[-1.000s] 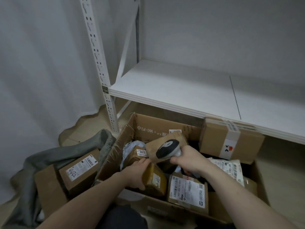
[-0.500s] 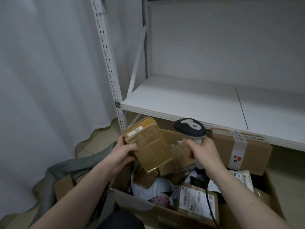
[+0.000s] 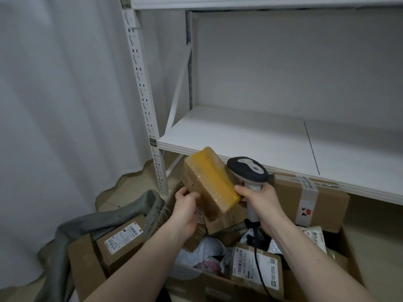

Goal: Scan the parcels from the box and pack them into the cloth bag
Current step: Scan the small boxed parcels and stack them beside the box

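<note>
White shelf (image 3: 239,136) w/ curtain (image 3: 54,105) at left

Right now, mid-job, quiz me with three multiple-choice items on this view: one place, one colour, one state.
1. Where is the brown taped parcel?
A. On the white shelf
B. Held above the open cardboard box
C. Inside the grey cloth bag

2. What colour is the handheld barcode scanner's head?
A. Black and grey
B. Red
C. Yellow

3. What is the right hand doing?
A. Hanging idle
B. Pressing a label
C. Gripping the scanner's handle

Answers: B, the left hand holds it raised; A, dark rim, grey centre; C, fingers wrap the handle.
</note>
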